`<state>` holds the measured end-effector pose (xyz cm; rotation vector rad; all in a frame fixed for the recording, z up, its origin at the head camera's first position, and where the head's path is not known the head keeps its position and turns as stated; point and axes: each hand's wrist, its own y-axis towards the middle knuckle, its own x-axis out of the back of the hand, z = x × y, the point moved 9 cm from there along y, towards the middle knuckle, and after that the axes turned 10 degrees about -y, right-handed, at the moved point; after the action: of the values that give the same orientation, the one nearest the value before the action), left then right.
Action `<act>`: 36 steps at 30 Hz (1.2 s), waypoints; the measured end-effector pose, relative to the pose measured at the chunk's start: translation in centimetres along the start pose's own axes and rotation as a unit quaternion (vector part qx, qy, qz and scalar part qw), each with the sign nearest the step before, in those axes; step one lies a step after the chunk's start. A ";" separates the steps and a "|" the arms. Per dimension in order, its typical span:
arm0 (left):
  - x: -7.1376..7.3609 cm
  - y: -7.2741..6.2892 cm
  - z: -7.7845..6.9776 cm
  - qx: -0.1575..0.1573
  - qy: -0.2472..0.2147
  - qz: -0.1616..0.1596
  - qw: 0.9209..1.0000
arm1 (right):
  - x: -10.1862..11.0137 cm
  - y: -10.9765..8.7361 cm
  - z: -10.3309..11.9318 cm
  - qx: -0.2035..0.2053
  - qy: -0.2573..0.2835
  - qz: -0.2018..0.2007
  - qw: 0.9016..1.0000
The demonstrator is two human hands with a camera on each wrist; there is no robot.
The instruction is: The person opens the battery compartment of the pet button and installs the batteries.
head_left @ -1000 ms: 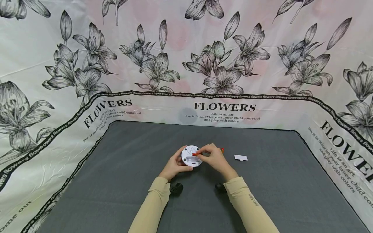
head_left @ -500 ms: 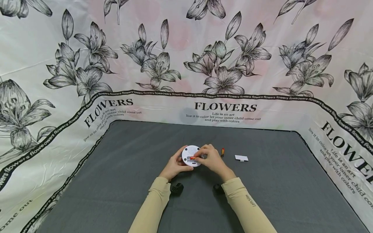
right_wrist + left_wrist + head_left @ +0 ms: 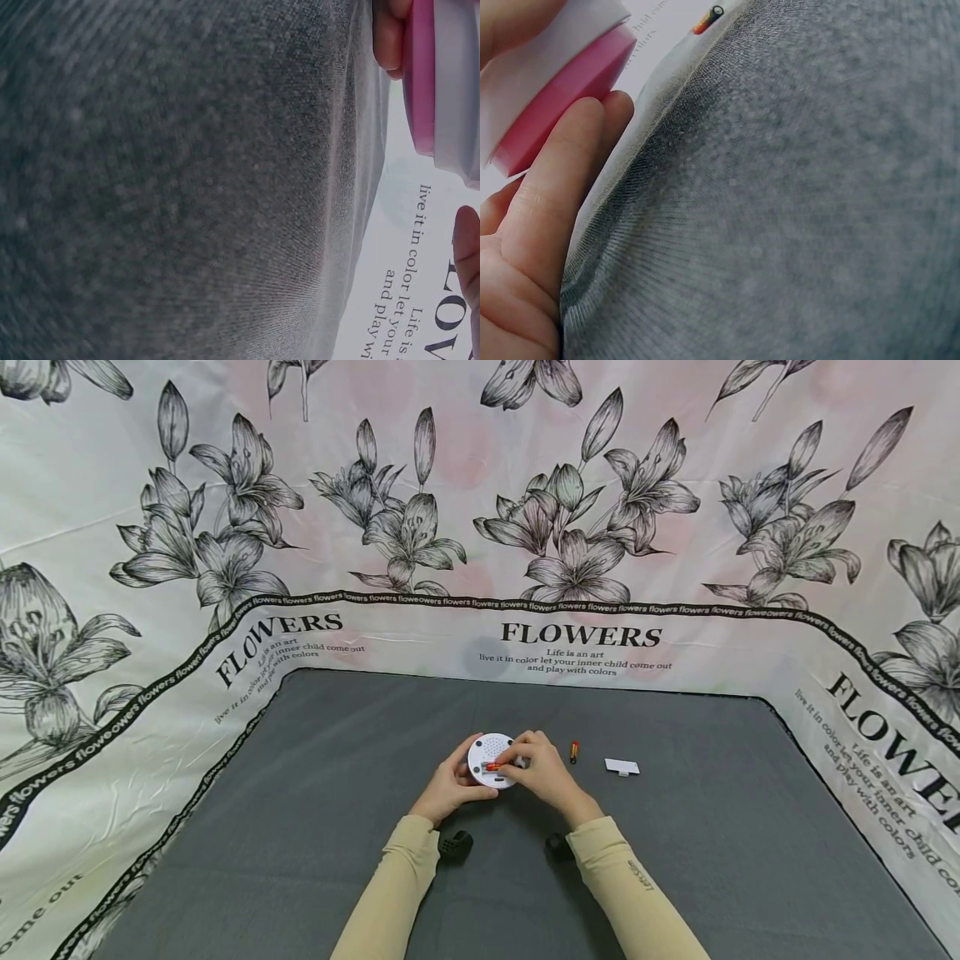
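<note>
Head view: left fingers (image 3: 457,753) grip a white disc (image 3: 491,746) edgewise, right fingers (image 3: 517,750) pinch a battery (image 3: 491,767), grey cloth (image 3: 360,752) spreading widely around.

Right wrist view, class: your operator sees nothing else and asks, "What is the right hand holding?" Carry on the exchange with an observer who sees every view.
Observer: The right hand pinches a battery at the device's white face; I can't tell if it is seated.
Operator: I see only the device's pink and white side. Is there another battery?
Observer: Yes, the head view shows a loose battery on the grey cloth, to the right of the device.
Operator: Anything farther right?
Observer: A white panel lies there, with a small tab on its near edge.
</note>
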<state>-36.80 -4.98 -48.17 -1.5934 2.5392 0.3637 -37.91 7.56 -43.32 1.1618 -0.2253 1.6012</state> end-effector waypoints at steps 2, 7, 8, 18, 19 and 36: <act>0.0 0.0 0.0 -0.002 -0.002 0.001 1.000 | 0.0 0.0 -0.1 -0.005 0.000 0.000 1.000; 0.2 0.1 0.1 -0.002 0.001 -0.006 1.000 | 0.6 -0.4 -1.4 -0.059 0.058 -0.006 0.997; 0.3 0.1 0.1 -0.002 0.002 -0.008 1.000 | 0.9 -0.5 -1.6 -0.072 0.081 -0.011 0.994; 0.4 0.0 0.0 -0.003 0.009 -0.018 1.000 | 1.4 -1.1 -2.7 -0.136 0.186 -0.001 0.973; 0.4 0.0 0.0 -0.003 0.010 -0.018 1.000 | 1.0 -1.1 -3.1 -0.137 0.190 0.005 0.972; 0.1 0.1 0.1 0.003 -0.002 -0.005 1.000 | -0.7 -0.3 -4.2 -0.191 0.199 0.068 0.959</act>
<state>-36.93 -4.97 -48.31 -1.6016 2.5255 0.3590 -40.03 10.00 -46.14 0.5235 -0.3369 1.7773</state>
